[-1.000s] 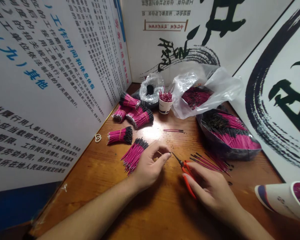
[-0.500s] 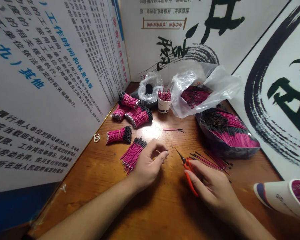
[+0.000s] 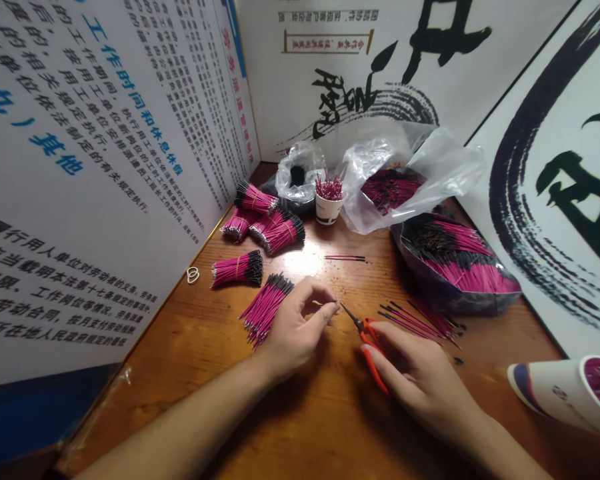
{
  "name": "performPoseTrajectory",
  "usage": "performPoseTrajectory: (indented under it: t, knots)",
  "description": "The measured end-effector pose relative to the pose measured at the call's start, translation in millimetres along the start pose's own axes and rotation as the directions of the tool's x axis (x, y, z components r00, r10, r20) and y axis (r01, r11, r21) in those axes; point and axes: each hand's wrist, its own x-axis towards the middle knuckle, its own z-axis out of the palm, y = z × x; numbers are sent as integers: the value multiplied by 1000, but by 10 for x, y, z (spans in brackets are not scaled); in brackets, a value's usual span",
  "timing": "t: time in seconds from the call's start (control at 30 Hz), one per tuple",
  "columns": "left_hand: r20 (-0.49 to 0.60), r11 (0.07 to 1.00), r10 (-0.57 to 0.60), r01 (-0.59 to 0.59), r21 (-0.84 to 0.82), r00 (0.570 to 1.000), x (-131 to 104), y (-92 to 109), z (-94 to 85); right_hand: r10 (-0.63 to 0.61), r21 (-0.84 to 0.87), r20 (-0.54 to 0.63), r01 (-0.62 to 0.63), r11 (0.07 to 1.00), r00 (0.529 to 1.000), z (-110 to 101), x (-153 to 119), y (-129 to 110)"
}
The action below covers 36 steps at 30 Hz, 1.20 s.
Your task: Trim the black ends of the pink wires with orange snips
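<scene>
My left hand [image 3: 303, 323] is closed in a pinch, with a tiny dark tip showing at the fingertips; the rest of what it holds is hidden. My right hand [image 3: 420, 367] grips orange-handled pointed snips [image 3: 373, 347], their dark tips close to the left fingertips. Beside my left hand lies a loose pile of pink wires with black ends [image 3: 266, 310]. To the right of the snips, several loose pink wires [image 3: 415, 323] lie on the wooden table [image 3: 300, 427].
Banded wire bundles [image 3: 237, 269] lie at the left. Behind stand a paper cup of wires [image 3: 329, 210] and a clear plastic bag [image 3: 430, 177]. A dark bag of wires [image 3: 455, 300] is at the right, near another cup [image 3: 550, 393]. White rings [image 3: 193, 275] lie far left.
My right hand has moved left with the snips, bringing their tips nearer to my left fingertips. My left hand has barely moved.
</scene>
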Motion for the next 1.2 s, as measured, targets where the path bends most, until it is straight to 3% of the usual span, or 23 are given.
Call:
performPoseTrajectory:
  t: [0.73, 1.03, 1.2]
  knots:
    - [5, 990, 99, -99, 105, 995, 17, -13, -27, 27, 29, 53, -29, 999, 998, -33, 16, -40]
    - [-1, 995, 37, -37, 91, 999, 3, 9, -5, 6, 2, -43, -6, 1000, 999, -35, 9, -42]
    - [1, 996, 36, -36, 87, 999, 8, 5, -10, 18, -7, -32, -18, 1000, 999, -23, 21, -37]
